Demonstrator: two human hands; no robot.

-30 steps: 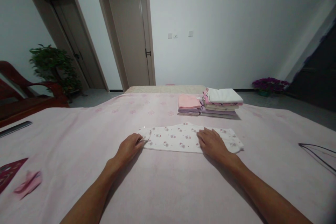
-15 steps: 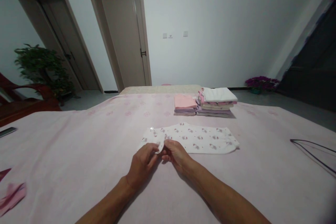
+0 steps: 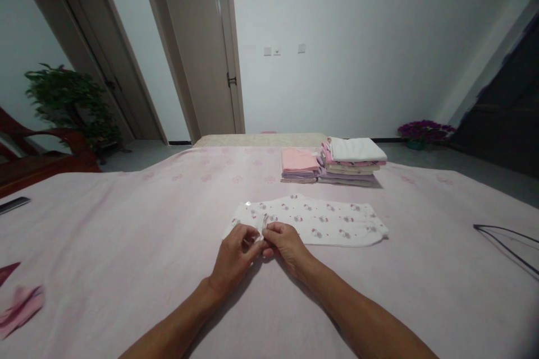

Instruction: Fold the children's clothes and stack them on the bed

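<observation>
White trousers (image 3: 324, 224) with a small animal-like print lie flat, folded lengthwise, across the bed cover in front of me. At their near edge, left of the middle, my left hand (image 3: 238, 249) pinches the cloth between thumb and fingers. My right hand (image 3: 287, 244) is closed right beside it, gripping a raised fold of the same cloth. The fingertips of both hands nearly meet, and they partly hide the piece they hold.
Behind the trousers stand a short stack of pink and purple folded clothes (image 3: 298, 165) and a taller stack topped with white (image 3: 356, 151). A pink cloth (image 3: 21, 308) and a phone-like object (image 3: 14, 205) lie left; a black cable (image 3: 505, 244) lies right.
The pinched fold at the near edge stands a little more upright between my hands. The view has tilted down slightly; both hands stay at the same spot on the trousers.
</observation>
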